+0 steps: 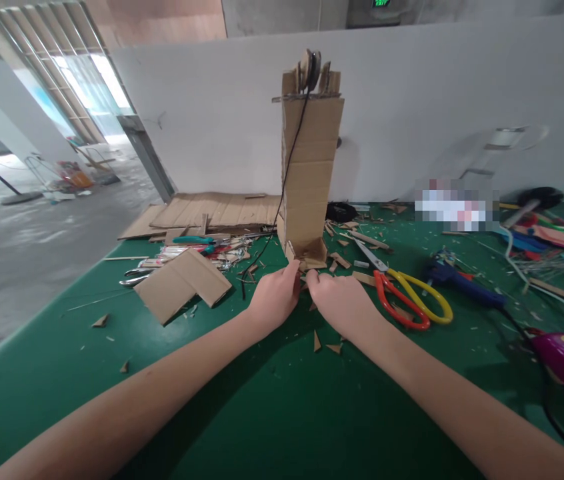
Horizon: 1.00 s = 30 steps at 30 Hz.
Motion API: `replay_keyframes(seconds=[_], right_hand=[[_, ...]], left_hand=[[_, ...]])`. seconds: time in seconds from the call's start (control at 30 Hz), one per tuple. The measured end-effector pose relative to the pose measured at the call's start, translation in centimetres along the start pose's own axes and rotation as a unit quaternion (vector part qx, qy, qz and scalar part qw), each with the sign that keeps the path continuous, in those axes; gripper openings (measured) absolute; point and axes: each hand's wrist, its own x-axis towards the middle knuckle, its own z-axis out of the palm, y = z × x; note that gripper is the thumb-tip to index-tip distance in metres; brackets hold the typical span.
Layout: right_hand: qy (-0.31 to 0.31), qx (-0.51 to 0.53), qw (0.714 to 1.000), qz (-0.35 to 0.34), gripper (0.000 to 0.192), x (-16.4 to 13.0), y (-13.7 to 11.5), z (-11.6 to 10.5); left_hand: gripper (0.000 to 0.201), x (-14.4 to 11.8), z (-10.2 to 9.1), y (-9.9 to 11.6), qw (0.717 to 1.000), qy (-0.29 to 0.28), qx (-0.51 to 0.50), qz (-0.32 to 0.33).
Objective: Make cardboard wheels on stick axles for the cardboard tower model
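a tall cardboard tower [311, 173] stands upright on the green table [242, 407], near its middle, with a wheel [311, 69] at the top and a black cord [289, 167] running down its left side. both hands meet at its foot: the left hand [275, 297] pinches the lower left flap, the right hand [339, 300] pinches the base just beside it, fingers curled and pressed together. the tower looks light, stiff along the flutes yet easily creased, and top-heavy, so it likely tips readily; holding it low at the base corners seems safest. scissors [412, 297] and a glue gun [462, 280] lie to the right, a folded cardboard piece [182, 283] to the left.
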Motion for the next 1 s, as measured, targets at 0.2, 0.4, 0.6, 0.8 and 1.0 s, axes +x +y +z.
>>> replay_keyframes(seconds=[0.2,0.4,0.6,0.8,1.0], right_hand=[[-0.016,0.053,0.998,0.027,0.019,0.7,-0.7,-0.1],[-0.104,0.201,0.971,0.073,0.026,1.7,0.0,-0.7],[-0.084,0.225,0.968,0.072,0.026,1.3,-0.2,-0.3],[0.013,0.086,0.996,0.037,0.017,0.6,-1.0,0.4],[0.035,0.020,0.998,0.049,0.020,-0.1,-1.7,1.2]], left_hand=[[0.030,0.0,0.1,0.1,0.999,0.036,0.003,0.004],[0.028,-0.1,0.0,0.1,0.998,0.056,-0.007,0.018],[0.028,-0.1,-0.2,0.2,0.996,0.079,-0.034,0.009],[0.028,0.0,-0.5,0.3,0.995,0.063,-0.071,-0.019],[0.024,0.1,-0.9,0.4,0.997,0.034,-0.068,-0.021]])
